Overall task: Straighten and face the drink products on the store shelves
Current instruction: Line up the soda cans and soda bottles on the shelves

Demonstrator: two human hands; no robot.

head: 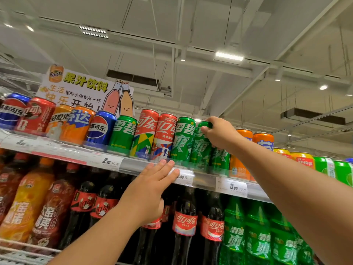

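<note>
Head view: the right hand (219,132) is gripping a green Sprite can (200,144) by its top at frame centre, while the left hand (152,180) is resting flat-fingered on the shelf edge (133,166). Leftward cans are leaning, seemingly awaiting facing; most work is remaining.

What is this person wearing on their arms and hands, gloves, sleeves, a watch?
Nothing shows: the left hand and right hand are bare, with no gloves, rings or watch, and both forearms are uncovered as far as the picture reaches. No sleeve edge comes into view.
</note>
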